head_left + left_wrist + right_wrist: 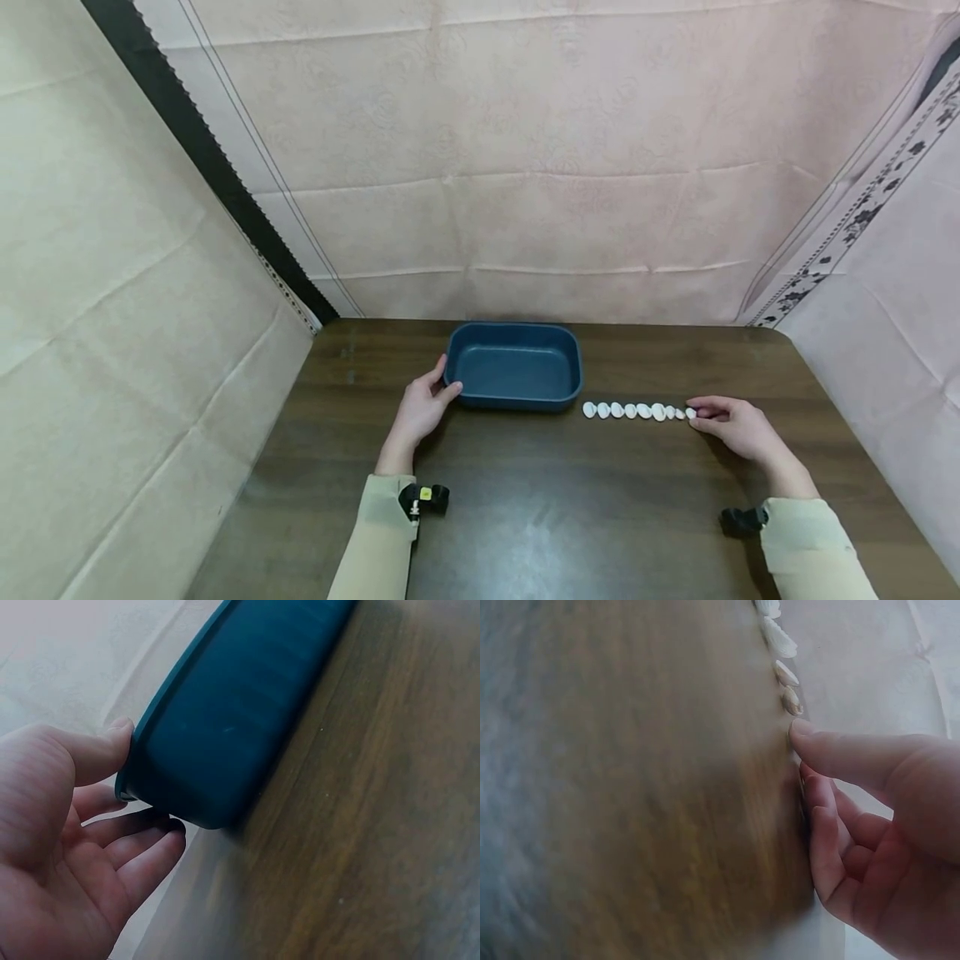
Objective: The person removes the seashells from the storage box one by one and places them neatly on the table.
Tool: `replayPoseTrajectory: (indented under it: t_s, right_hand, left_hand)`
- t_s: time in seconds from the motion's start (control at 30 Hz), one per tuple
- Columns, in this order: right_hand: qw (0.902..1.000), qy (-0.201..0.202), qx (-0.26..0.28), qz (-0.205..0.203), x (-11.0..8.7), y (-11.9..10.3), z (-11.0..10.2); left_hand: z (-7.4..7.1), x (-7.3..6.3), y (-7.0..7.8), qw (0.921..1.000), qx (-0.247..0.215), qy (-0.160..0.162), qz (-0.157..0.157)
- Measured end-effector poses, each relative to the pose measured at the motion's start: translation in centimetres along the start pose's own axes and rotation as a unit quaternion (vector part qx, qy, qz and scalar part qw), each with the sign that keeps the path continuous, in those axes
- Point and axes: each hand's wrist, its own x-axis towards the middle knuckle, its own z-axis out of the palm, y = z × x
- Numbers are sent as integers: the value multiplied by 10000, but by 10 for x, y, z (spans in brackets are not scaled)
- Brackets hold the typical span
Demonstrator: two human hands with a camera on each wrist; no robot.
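Note:
A deep blue rectangular plastic basin (pixel 513 367) stands near the back of the table. My left hand (pixel 423 408) grips its left end, the thumb at the rim and the other fingers around the corner; in the left wrist view the basin's ribbed outer wall (pixel 217 712) slants past the fingertips. To the right of the basin runs a straight row of several small white seashells (pixel 631 411). At the row's right end my right hand (pixel 738 425) pinches the last seashell (pixel 691 413) between thumb and fingers. The right wrist view shows the neighbouring shells (pixel 780 637) just beyond the thumb.
The brown wooden table (pixel 525 500) reaches back to a pale cloth wall (pixel 555 167). More cloth hangs at the left (pixel 112 333) and right (pixel 900 333) sides. Black cameras sit on both wrists, over light sleeves (pixel 375 542).

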Motion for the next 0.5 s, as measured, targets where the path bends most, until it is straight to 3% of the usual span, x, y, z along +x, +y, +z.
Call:
replayPoseTrajectory:
  t_s: [0.27, 0.5]
  right_hand:
    - [9999, -66, -23, 85, 0, -4, -6]
    - [9972, 729, -103, -147, -1, -19, -8]
  left_hand:
    - [-7, 1, -1, 9995, 309, -6, 107]
    - [-35, 4, 3, 9966, 753, 41, 317]
